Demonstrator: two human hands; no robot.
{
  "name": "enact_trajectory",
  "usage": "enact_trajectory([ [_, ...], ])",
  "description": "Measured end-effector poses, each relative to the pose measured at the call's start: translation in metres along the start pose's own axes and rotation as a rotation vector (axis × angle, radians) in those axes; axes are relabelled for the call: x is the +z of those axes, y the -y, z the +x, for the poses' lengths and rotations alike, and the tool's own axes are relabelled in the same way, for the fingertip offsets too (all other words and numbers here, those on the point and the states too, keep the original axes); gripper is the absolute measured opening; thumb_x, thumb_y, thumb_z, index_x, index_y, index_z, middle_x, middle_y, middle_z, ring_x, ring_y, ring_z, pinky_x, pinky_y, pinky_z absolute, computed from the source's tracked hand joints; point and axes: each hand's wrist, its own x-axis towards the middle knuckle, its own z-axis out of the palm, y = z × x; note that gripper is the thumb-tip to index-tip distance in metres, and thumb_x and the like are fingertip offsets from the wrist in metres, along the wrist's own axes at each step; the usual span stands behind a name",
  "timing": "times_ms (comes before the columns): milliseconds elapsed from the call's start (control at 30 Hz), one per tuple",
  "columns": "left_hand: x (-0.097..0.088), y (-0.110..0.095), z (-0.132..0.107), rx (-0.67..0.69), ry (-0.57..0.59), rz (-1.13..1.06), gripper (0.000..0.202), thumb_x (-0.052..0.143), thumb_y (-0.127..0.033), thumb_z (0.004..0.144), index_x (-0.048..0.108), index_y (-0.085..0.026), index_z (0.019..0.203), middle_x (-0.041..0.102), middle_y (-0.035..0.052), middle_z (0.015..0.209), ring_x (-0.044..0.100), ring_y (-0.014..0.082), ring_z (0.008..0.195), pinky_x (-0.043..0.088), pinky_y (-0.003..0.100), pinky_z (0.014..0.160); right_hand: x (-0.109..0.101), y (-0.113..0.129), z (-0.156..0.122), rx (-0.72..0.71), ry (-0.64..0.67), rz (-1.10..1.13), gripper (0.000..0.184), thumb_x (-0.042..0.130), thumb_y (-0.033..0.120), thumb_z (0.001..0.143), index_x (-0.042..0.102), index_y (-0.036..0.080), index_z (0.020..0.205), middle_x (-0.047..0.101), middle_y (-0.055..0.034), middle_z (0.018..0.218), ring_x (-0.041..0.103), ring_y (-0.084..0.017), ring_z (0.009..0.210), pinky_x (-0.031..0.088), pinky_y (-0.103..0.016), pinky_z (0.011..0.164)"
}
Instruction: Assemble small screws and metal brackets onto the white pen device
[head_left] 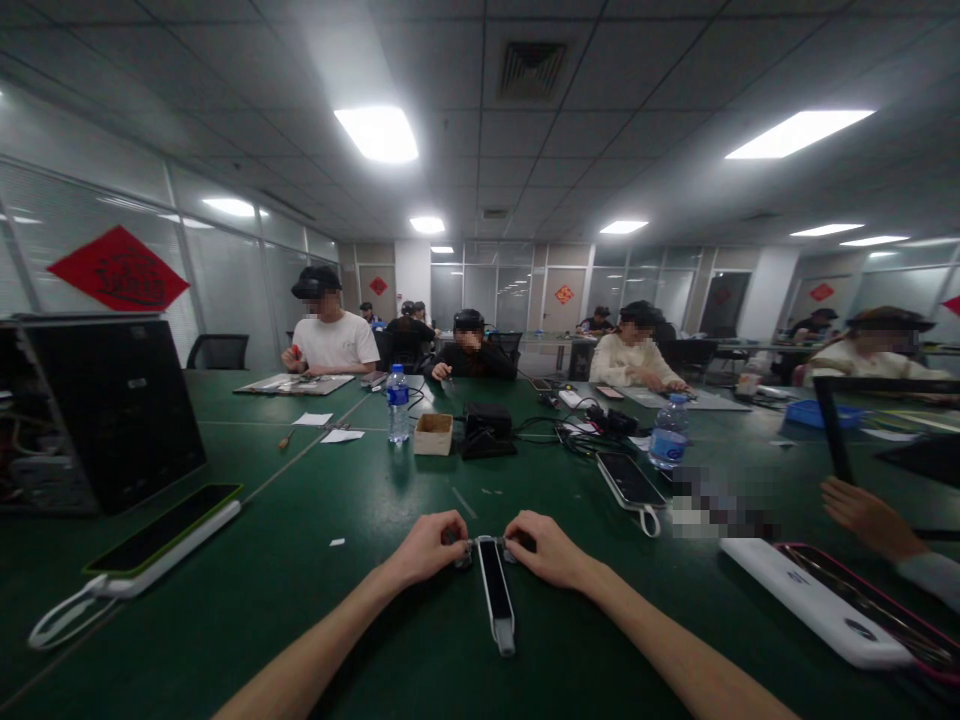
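Observation:
My left hand (429, 545) is closed in a pinch on a small greyish piece (464, 556) that I cannot make out. On the other side, my right hand (551, 550) pinches in the same way, its fingertips at a small dark bit, mostly hidden. Between the two hands lies a narrow device (496, 590), with a black face, white edges and a grey-white end towards me. The pinched pieces sit beside its far end; whether they are joined to it I cannot tell.
A phone with a looped strap (631, 482) and water bottles (398, 405) stand beyond my hands, near a small box (433, 435). Left are a long phone (165, 528) and a computer case (112, 410). A neighbour's hand (874, 520) is at the right, behind a white power bank (814, 600).

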Motion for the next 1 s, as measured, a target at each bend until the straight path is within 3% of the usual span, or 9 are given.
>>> enact_trajectory([
  [633,0.000,0.000,0.000,-0.001,-0.017,-0.025,0.016,0.062,-0.029,0.074,0.065,-0.017,0.083,0.061,-0.0018,0.070,0.053,0.0129,0.065,0.041,0.023,0.060,0.005,-0.009,0.002,-0.062,-0.029,-0.017,0.015,0.054,0.027,0.087,0.064,0.017,0.091,0.061,-0.0043,0.086,0.055,-0.015,0.076,0.046,-0.027,0.069],
  [1000,-0.004,0.004,0.001,0.025,0.000,-0.025,0.019,0.061,-0.034,0.078,0.064,-0.018,0.086,0.067,0.0004,0.085,0.059,0.0145,0.074,0.045,0.025,0.067,-0.002,0.001,0.000,-0.016,0.017,0.005,0.018,0.052,0.030,0.088,0.064,0.018,0.093,0.061,-0.0047,0.091,0.056,-0.014,0.078,0.047,-0.026,0.069],
])
